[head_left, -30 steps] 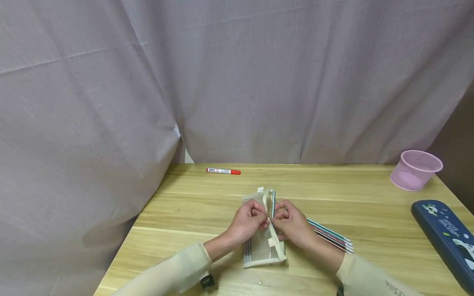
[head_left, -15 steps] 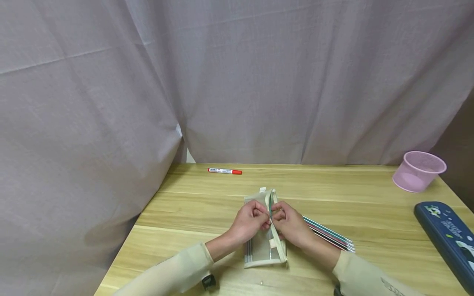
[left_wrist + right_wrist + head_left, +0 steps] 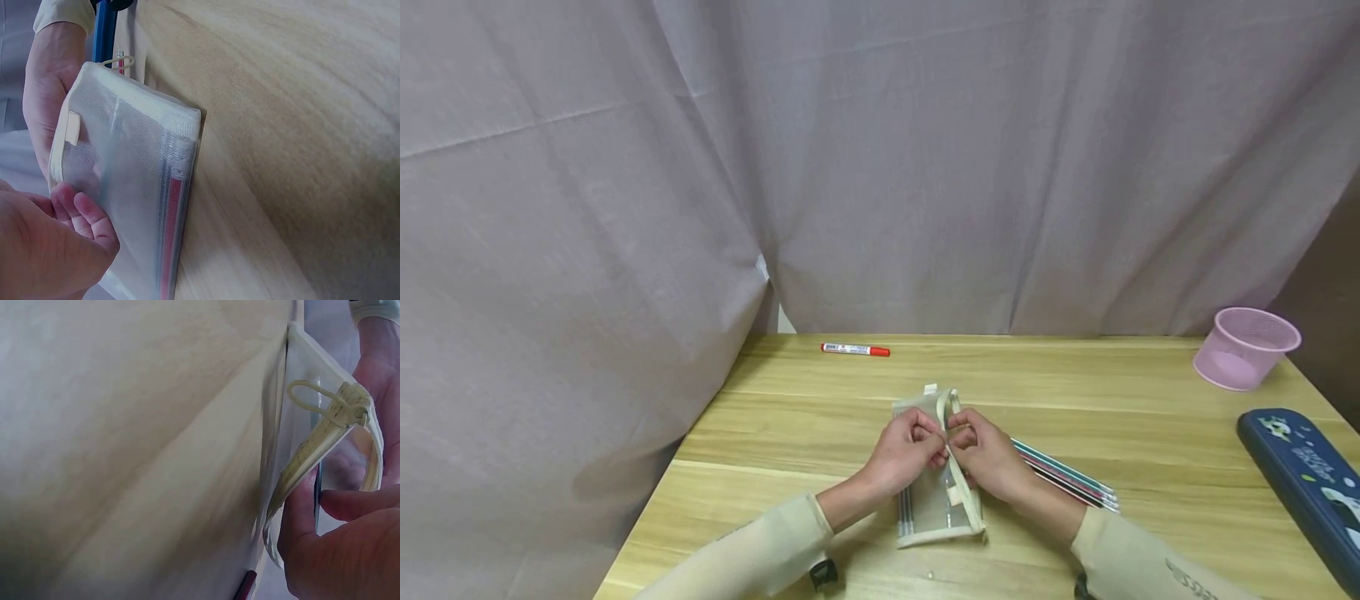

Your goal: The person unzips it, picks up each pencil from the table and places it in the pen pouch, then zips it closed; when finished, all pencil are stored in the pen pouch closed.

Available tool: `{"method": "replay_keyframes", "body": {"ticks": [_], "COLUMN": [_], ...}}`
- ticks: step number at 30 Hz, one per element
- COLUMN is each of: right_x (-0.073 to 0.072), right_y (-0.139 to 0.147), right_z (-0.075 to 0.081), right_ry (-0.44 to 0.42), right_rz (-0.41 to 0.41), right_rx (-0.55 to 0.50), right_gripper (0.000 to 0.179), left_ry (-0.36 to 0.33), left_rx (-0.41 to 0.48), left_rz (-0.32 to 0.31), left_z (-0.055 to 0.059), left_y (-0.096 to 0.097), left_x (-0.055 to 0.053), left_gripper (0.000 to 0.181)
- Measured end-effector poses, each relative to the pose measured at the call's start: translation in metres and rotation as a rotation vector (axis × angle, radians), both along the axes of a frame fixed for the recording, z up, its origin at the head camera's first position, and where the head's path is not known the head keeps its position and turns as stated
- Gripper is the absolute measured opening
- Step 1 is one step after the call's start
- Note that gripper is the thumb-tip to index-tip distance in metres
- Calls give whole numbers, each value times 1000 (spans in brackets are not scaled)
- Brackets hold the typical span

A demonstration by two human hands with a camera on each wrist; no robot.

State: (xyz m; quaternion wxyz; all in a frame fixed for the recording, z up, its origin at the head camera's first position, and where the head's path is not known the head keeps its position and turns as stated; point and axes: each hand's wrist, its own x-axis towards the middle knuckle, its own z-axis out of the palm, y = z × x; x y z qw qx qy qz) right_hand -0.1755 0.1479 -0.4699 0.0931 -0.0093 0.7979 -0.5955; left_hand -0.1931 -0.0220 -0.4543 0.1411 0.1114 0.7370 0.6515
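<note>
A flat rectangular pouch of translucent greyish mesh with cream fabric trim [image 3: 928,504] rests on the pale wood-grain tabletop [image 3: 820,408], between the two hands. Its zip edge [image 3: 312,447], banded in cream, runs along the side facing the right hand and stands parted into a narrow curved mouth. A small cream fabric tab [image 3: 73,128] juts from the mesh beside that edge, and a thin cream cord loop [image 3: 312,408] hangs at one end of the zip. Through the mesh, along the long side opposite the zip, show slim pencils with pale ends, one of them with a pinkish-red barrel [image 3: 172,212].

The left hand [image 3: 906,446] has its fingers curled and pinches the pouch's cream-trimmed opening edge. The right hand [image 3: 988,458] reaches into the mouth, thumb and finger pinching a slender dark greenish pencil [image 3: 318,481] within the pouch.

Right of the pouch, partly hidden by the right wrist, lies a row of teal, reddish and black pencils with silvery-white ends [image 3: 1067,479]. Beyond the pouch and to its left is a white marker with a red cap [image 3: 855,350]. Well to its right lies a long navy case with cartoon prints [image 3: 1303,479], and farther back on that side stands a round pink mesh basket [image 3: 1240,354].
</note>
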Motion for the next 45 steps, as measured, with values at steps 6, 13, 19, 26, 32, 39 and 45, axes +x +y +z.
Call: {"method": "replay_keyframes", "body": {"ticks": [6,13,19,26,32,39,45], "right_x": [1,3,-1,-9,-21,-41,-50], "right_y": [9,43,82,121,147,177,186], "right_z": [5,17,22,22,15,-6,-15], "right_ry": [-1,25,107,154,142,40,9], "right_rz": [23,-13,-63,-5,204,483,616], "right_rx": [-17,-40,47,300,343,142,14], "right_gripper": [37,40,31,28,29,40,47], "left_ry": [-9,4,14,25,19,13,-1], "left_rx": [3,17,23,16,24,29,17], "left_rz": [14,32,28,26,23,12,18], "left_z": [1,1,0,1,2,3,2], "left_y": [-2,-3,-2,-1,-1,-1,-2], "left_x": [-1,-3,-3,-5,-4,-4,-1], "left_gripper": [13,13,12,11,11,11,8]}}
